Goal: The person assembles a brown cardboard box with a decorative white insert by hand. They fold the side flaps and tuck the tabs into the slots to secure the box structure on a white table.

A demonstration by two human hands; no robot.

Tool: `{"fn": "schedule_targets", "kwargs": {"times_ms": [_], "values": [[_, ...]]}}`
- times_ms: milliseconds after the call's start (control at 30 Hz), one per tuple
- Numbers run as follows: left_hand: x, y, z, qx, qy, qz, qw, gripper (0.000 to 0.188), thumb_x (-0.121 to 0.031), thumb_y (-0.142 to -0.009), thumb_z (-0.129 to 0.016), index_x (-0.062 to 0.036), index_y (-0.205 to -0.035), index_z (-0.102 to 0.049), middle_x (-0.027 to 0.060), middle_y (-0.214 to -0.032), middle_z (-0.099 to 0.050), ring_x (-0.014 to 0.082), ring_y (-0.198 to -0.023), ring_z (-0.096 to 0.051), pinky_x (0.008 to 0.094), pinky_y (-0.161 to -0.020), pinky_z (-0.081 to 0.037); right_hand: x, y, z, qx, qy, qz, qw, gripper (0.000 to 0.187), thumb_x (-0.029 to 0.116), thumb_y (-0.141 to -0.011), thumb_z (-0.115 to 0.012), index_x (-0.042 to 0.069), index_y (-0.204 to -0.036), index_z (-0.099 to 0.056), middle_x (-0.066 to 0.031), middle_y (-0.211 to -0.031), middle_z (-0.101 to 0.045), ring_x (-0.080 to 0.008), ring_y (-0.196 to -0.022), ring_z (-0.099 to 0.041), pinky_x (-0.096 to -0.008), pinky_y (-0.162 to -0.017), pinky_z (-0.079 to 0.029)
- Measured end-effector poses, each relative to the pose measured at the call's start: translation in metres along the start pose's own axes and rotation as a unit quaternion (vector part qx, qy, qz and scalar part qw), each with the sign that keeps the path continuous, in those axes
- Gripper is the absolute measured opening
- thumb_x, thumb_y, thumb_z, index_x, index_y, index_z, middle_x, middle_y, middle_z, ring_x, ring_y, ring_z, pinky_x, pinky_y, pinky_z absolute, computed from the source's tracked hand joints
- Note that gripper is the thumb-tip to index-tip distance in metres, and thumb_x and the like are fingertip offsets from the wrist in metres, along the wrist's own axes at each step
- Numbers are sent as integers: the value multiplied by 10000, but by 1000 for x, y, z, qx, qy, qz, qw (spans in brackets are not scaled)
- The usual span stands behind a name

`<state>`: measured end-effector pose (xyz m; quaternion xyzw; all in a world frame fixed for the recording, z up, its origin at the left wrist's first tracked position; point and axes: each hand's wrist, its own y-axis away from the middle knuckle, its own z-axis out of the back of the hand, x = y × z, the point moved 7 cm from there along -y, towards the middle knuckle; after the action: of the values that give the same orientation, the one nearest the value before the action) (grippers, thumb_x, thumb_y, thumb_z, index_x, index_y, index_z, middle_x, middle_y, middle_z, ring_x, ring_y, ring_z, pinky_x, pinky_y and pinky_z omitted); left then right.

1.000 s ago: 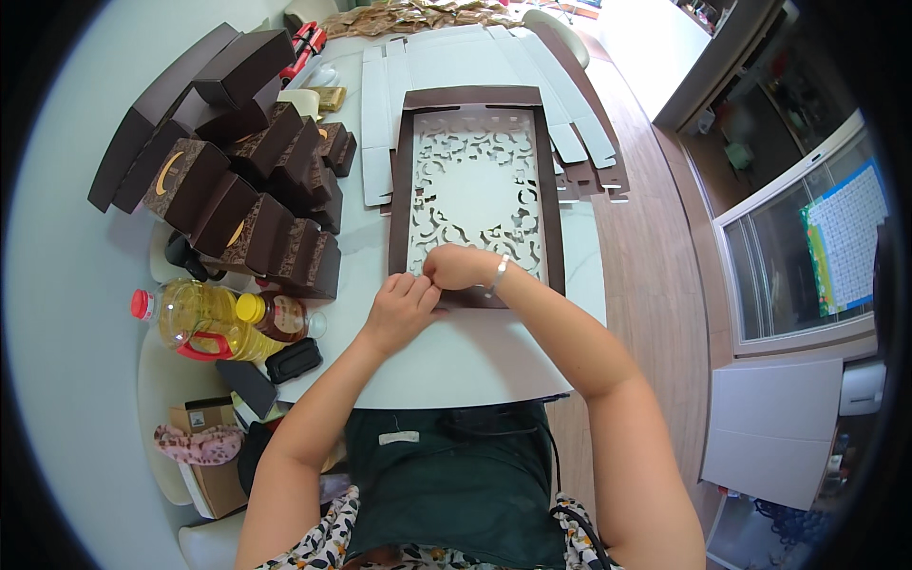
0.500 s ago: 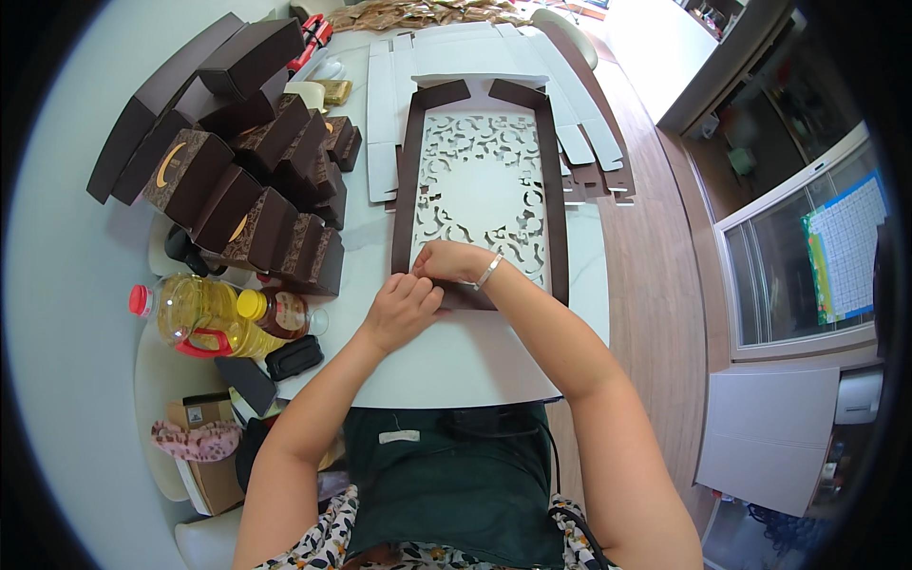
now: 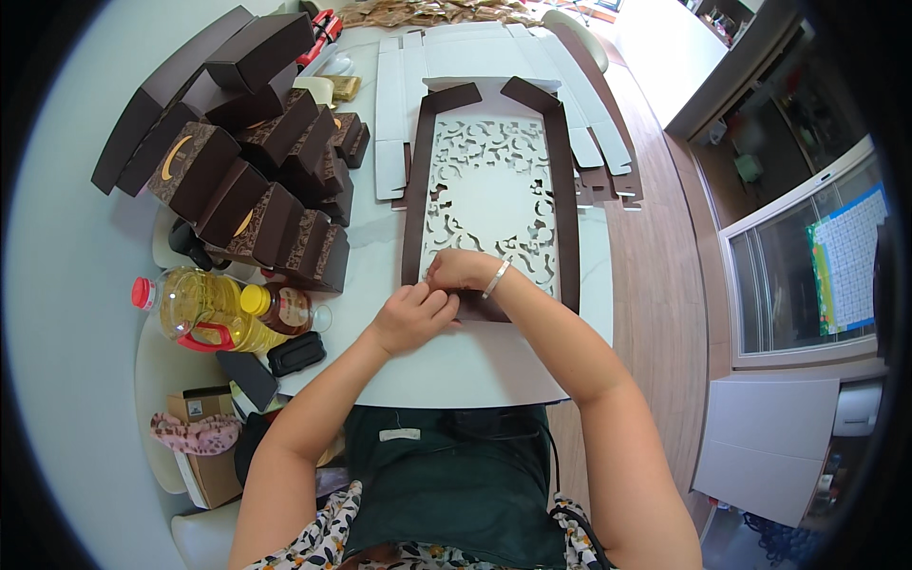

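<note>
In the head view, the white, faintly veined tabletop (image 3: 465,369) carries a long, shallow, dark brown cardboard box (image 3: 570,199) with a white floor pierced by a scroll-like cut-out pattern. The box lies lengthwise between the near and far edges of the tabletop, its short near wall set back from the near edge. At its far end, two brown corner flaps angle inward and a white-faced flap stands folded outward.

The bare left hand (image 3: 414,319) is at the near left corner of the box, its fingers bent and bunched over the cardboard there, the knuckles uppermost. The thumb side points toward the right; whether the fingers pinch the wall is hidden. The bare right hand (image 3: 464,271), with a pale bracelet (image 3: 497,278) at its wrist, reaches over the near wall to the same corner. Its fingers are curled with the tips drawn together, just beside the left fingers; I cannot tell what lies between them.

Flat white cardboard blanks (image 3: 475,52) spread toward the tabletop's far edge. Folded dark brown patterned boxes (image 3: 271,223) crowd its left edge, and a black rectangular case (image 3: 296,353) lies by the near left corner.
</note>
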<state>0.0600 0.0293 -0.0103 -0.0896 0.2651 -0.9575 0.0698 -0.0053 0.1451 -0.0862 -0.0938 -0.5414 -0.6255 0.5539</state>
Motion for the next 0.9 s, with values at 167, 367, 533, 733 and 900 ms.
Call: {"fn": "schedule_targets", "kwargs": {"times_ms": [167,367,533,733,900], "values": [[3,10,7,-95,16,4,995,480,-405,-794,-753,-158,-1155,-557,37,-1073,-513,218,-1080,-528,428,-1034,-406,18,22,-3,43,-72,13,996,139,86,-853,-607,21,-906,-718,-23,-824,-669,-106,-802,-557,-275,-740,-459],[25,15,10,-102,181,129,970,630,-316,-722,-841,-125,-1218,-503,108,-1286,-452,294,-1262,-451,472,-1116,-341,1,15,-19,121,-274,49,953,234,56,-890,-596,62,-1109,-677,12,-974,-662,-83,-867,-560,-242,-771,-456],[62,42,-11,-122,461,392,787,978,-205,-736,-858,-45,-1497,-266,212,-1521,-308,333,-1394,-382,458,-1164,-294,6,14,-27,173,-334,67,924,60,96,-922,-651,106,-893,-600,52,-858,-617,-53,-789,-536,-216,-670,-435],[36,49,-21,-56,556,441,703,1117,-254,-702,-910,33,-1545,-237,192,-1443,-497,261,-1282,-540,351,-1039,-462,14,16,-27,189,-380,82,902,51,90,-946,-628,94,-899,-611,40,-849,-623,-61,-769,-544,-230,-668,-453],[39,54,-16,-107,541,432,713,1008,-154,-768,-848,20,-1550,-237,190,-1473,-462,251,-1302,-514,351,-1060,-444,20,13,-25,136,-388,60,910,95,103,-935,-637,88,-842,-620,25,-833,-619,-72,-761,-539,-238,-672,-450]]}}
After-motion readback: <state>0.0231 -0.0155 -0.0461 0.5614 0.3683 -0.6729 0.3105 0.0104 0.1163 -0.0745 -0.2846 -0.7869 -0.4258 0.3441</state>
